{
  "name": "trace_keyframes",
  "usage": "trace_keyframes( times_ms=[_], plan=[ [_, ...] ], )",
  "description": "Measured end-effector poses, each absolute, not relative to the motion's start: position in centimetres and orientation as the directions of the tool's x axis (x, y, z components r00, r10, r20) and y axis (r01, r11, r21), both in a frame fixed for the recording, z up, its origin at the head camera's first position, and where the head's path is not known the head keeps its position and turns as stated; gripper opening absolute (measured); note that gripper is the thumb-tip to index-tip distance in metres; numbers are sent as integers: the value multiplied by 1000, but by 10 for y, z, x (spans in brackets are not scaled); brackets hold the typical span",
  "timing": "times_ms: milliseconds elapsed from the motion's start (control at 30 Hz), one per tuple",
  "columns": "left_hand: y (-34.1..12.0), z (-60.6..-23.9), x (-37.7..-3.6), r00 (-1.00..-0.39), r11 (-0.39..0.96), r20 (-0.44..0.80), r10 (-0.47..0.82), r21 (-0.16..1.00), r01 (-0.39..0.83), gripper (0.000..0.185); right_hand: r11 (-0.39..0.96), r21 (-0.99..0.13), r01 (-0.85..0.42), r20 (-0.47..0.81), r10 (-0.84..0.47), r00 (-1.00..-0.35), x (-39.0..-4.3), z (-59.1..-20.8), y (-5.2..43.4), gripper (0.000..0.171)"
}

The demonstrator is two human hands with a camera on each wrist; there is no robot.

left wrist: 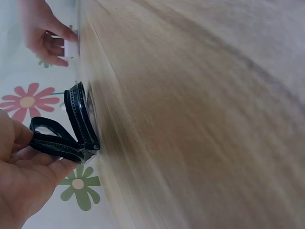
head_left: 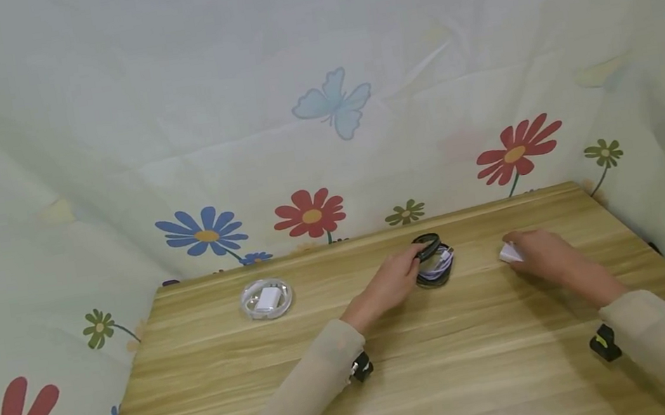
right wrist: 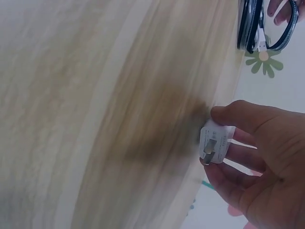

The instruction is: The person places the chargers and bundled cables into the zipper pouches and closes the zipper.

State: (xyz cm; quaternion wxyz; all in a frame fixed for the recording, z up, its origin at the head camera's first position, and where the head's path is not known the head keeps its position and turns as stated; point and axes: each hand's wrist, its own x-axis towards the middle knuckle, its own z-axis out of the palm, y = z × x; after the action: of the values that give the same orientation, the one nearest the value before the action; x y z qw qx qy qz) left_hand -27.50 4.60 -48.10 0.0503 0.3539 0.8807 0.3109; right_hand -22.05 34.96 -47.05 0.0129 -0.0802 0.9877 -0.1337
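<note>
A: Where is the black round zip case (head_left: 434,262)?
B: On the wooden surface (head_left: 456,360), near the far edge, lying flat with its lid swung up. The left hand (head_left: 390,286) pinches the raised lid edge between thumb and fingers. A white cable lies coiled inside.

A: And the right hand (head_left: 546,255)?
B: To the right of the case, well apart from it. Its fingers curl round a small white charger plug (right wrist: 217,142), held just at the surface. In the right wrist view, the prong face points toward the wood.

A: Anything else?
B: Left of the case sits a clear round case (head_left: 266,298) holding a white block and cable.
</note>
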Motion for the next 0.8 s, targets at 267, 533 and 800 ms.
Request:
trace_keyframes(
  times_ms=[267,533,800],
  plan=[
    [46,-479,-274,-746,561,128,654,580,591,40,946,-278,-167,9,-171,-985,-224,-468,338,52],
    [46,-483,-275,-747,569,121,654,573,590,40,936,-299,-184,14,-188,-982,-221,-461,327,51],
    [46,-483,-276,-745,562,119,657,581,589,40,936,-296,-192,18,-195,-981,-223,-459,318,52]
  ],
)
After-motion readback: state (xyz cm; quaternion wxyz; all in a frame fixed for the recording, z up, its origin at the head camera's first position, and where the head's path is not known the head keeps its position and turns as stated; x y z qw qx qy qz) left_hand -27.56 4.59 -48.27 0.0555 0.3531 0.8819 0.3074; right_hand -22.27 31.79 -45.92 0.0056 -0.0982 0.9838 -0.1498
